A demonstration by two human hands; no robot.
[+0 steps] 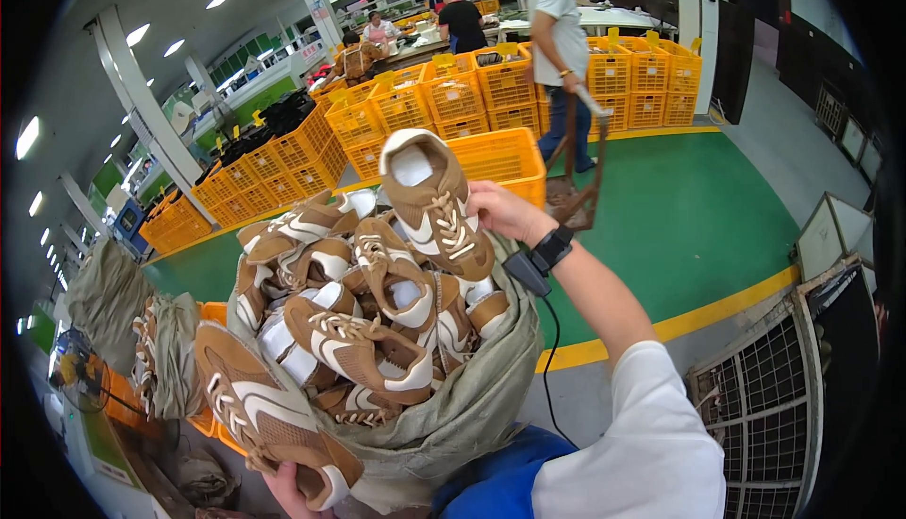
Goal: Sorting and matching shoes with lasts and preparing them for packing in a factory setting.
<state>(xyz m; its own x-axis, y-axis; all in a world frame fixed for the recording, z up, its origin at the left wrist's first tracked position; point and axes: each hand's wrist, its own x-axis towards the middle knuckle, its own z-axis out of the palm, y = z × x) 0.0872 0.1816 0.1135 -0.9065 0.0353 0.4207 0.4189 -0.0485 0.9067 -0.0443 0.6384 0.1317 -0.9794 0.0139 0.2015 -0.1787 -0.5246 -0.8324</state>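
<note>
A large grey-green woven sack [491, 382] stands before me, heaped with brown and white sneakers [354, 340]. In my right hand [510, 209] is a brown sneaker [439, 208] with white side stripes and pale laces, held upright above the far side of the heap. The fingers are closed on its side. My left hand [297, 491], partly cut off by the lower edge, grips the heel end of another brown and white sneaker [269, 406], which lies slanted at the left side of the sack. A dark band with a black box and cable [538, 269] is on my right wrist.
Stacked yellow crates [453, 94] line the far side of the green floor [679, 226]. A person [562, 38] walks there beside a metal trolley [576, 193]. Another sack [175, 349] stands at left. A wire-mesh frame [755, 396] is at right. Other people sit or stand at far tables.
</note>
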